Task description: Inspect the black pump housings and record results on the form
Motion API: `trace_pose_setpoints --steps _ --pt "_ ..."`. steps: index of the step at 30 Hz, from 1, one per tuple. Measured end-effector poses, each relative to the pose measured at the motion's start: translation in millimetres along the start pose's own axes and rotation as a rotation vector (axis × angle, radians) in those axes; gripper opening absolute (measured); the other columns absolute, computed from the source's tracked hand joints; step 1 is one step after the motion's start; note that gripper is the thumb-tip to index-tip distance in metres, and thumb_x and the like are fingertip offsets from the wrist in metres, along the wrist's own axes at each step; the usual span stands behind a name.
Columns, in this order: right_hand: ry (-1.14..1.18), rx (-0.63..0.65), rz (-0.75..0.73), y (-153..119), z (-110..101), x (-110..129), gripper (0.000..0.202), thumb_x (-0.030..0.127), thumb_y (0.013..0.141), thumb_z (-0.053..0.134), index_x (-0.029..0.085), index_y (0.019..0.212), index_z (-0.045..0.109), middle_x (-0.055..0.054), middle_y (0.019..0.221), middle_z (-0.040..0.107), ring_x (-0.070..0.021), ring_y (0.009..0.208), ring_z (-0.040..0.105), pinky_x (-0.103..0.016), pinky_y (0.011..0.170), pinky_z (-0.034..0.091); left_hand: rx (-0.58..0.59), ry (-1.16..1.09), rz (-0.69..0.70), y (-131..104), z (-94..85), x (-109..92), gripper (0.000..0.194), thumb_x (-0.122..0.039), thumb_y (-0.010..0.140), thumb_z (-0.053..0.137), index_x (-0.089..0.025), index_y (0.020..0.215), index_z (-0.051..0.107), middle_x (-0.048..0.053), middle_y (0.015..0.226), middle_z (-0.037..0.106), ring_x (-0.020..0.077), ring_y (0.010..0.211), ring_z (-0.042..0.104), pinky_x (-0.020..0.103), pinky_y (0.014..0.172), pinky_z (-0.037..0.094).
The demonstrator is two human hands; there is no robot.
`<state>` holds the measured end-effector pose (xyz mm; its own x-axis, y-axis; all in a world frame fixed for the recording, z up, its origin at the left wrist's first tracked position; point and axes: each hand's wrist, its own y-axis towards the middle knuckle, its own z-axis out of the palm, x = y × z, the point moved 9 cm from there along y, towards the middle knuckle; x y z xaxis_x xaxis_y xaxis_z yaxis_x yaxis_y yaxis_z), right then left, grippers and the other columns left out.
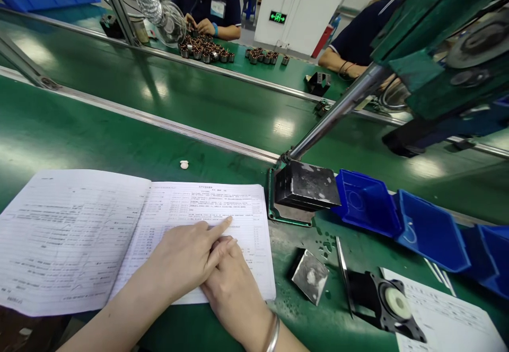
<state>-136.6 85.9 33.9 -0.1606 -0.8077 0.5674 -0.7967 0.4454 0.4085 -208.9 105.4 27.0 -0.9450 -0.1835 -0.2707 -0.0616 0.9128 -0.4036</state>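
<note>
An open booklet (pixel 256 235) with printed pages lies flat on the green table. My left hand (pixel 189 251) rests on its right page, index finger stretched out with the tip on the printed lines. Its thumb lies over my right hand (pixel 233 283), which sits just below and to the right, partly on the page's lower edge. The right hand's fingers are folded and partly hidden by the left; nothing is seen in them. A metal bangle (pixel 273 333) circles the right wrist.
Right of the booklet are a press base with a metal block (pixel 308 182), a loose block (pixel 311 278), tweezers (pixel 344 272), a black bracket (pixel 374 296), a paper sheet (pixel 449 320) and blue bins (pixel 366 203). Across the belt, two people sit near copper-coloured parts (pixel 204 49).
</note>
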Motion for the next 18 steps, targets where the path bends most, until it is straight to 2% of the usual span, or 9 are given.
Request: trace_pose_setpoints --steps 4,8,15,18 --pt "-0.023 0.019 0.000 2.6 -0.1 1.2 0.022 0.005 0.092 0.049 0.013 0.107 0.063 -0.011 0.097 0.064 -0.0240 0.093 0.050 -0.038 0.079 0.047 0.008 0.009 -0.003 1.3 -1.1 -3.3 0.053 -0.053 0.100 0.019 -0.038 0.148 0.034 0.006 0.091 0.067 0.0269 0.078 0.066 0.033 0.062 0.038" --pt "-0.011 -0.014 -0.028 6.3 -5.4 4.9 0.028 0.002 0.091 0.046 0.015 0.110 0.063 -0.010 0.100 0.066 -0.0241 0.092 0.052 -0.039 0.080 0.048 -0.011 0.036 0.011 2.0 -1.9 -4.8 0.052 -0.053 0.100 0.021 -0.037 0.147 0.037 0.006 0.091 0.068 0.0270 0.078 0.066 0.033 0.061 0.037" --pt "-0.036 -0.044 -0.025 8.9 -9.5 6.1 0.024 0.008 0.094 0.046 0.014 0.110 0.063 -0.014 0.107 0.065 -0.0262 0.104 0.051 -0.042 0.086 0.049 -0.014 0.083 0.057 8.0 -3.3 -10.5 0.050 -0.052 0.100 0.023 -0.040 0.148 0.034 0.006 0.091 0.069 0.0274 0.078 0.067 0.034 0.063 0.038" --pt "0.001 -0.034 -0.025 9.1 -9.2 5.9 0.022 0.007 0.095 0.045 0.015 0.105 0.063 -0.012 0.103 0.065 -0.0243 0.099 0.052 -0.040 0.084 0.050 -0.025 0.113 0.035 2.9 -3.5 -11.4 0.050 -0.050 0.100 0.026 -0.039 0.149 0.032 0.006 0.089 0.067 0.0270 0.075 0.066 0.033 0.060 0.039"
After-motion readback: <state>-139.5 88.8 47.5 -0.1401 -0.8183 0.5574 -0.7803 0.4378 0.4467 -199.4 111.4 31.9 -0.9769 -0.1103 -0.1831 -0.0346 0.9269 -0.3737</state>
